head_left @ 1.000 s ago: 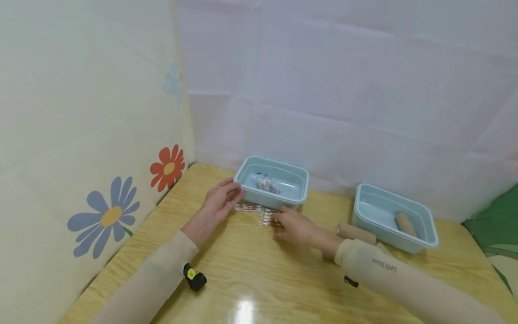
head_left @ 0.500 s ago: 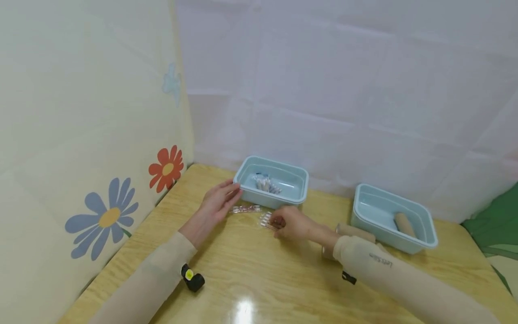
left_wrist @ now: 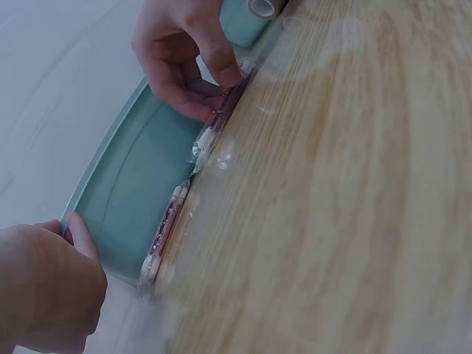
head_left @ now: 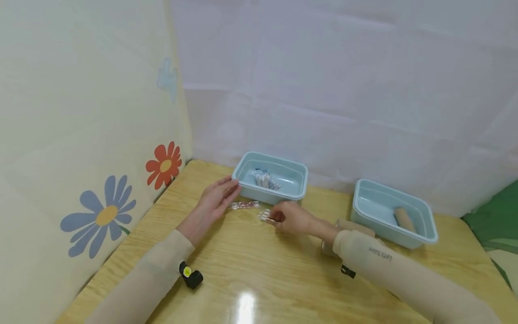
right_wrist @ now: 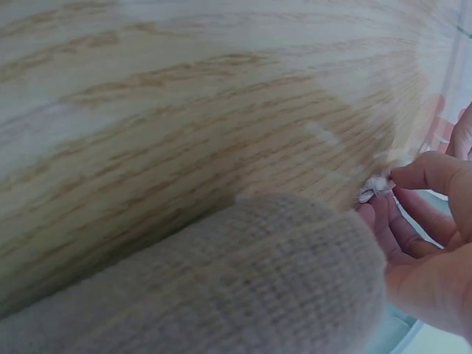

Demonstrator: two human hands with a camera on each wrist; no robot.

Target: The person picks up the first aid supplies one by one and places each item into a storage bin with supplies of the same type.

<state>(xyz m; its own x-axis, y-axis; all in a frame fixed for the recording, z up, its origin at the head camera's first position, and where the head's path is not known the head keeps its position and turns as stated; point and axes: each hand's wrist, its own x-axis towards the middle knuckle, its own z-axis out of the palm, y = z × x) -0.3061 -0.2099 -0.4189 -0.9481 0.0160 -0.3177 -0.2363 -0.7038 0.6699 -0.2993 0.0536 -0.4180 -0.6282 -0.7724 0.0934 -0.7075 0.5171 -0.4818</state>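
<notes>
Your right grip (head_left: 291,218) is drawn nearly together, thumb and fingertips pinching one end of a clear packet (head_left: 265,216) of what look like cotton swabs, white-tipped with reddish sticks. That packet sits just in front of the left bin (head_left: 269,196), low over the table (head_left: 243,265); you cannot tell from here whether its far end touches the wood. Your left grip (head_left: 212,198) closes lightly on the bin's near left corner, thumb against the outer wall, a finger at the rim; how hard it presses does not show. Another packet (head_left: 244,205) lies flat along the bin's near side, between your hands, and small packets (head_left: 265,180) rest inside the bin. Expect the packet you pinch to weigh next to nothing: slick, crinkly film outside, thin and fairly stiff sticks within that could bend under a hard squeeze. The film may slide over the sticks, so take hold across the bundle, catching sticks and wrapper together, rather than by a loose edge. To your right, the right bin (head_left: 386,230) holds a brown roll (head_left: 404,219), while another roll (head_left: 357,227) lies on the table beside it, partly behind your sleeve (head_left: 376,258).
</notes>
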